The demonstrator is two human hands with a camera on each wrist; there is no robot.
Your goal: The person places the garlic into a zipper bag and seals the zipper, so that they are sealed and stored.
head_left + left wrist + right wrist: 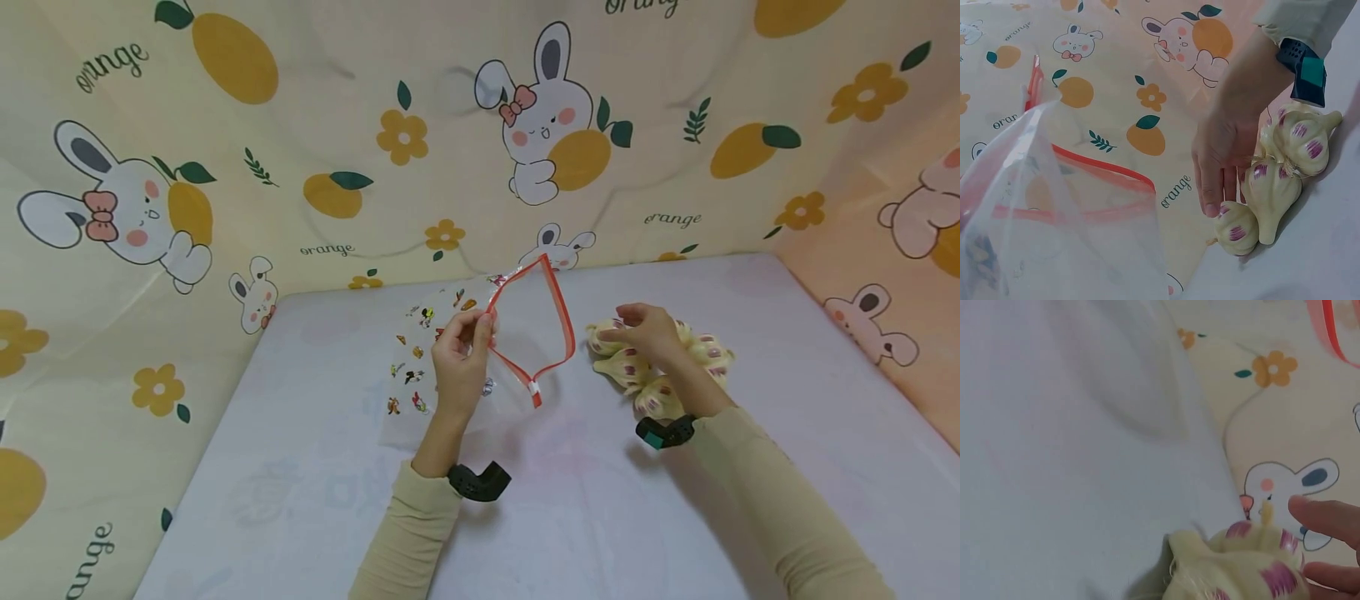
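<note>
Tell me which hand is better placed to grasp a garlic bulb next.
Probably the right hand: it is open and right at the garlic bulbs, while the left hand holds the clear, red-edged bag.

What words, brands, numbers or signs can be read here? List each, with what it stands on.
"orange": printed backdrop, upper left, head view.
"orange": backdrop, twice, just above the tabletop.
"orange": backdrop, top edge, partly cut off.
"ange": backdrop, lower left, start cut off.
"orange": backdrop, twice in the left wrist view.
"oran": backdrop, same view, rest not visible.
Clear bag: no lettering I can make out.
Faint marks on the tabletop: too pale to read.
</note>
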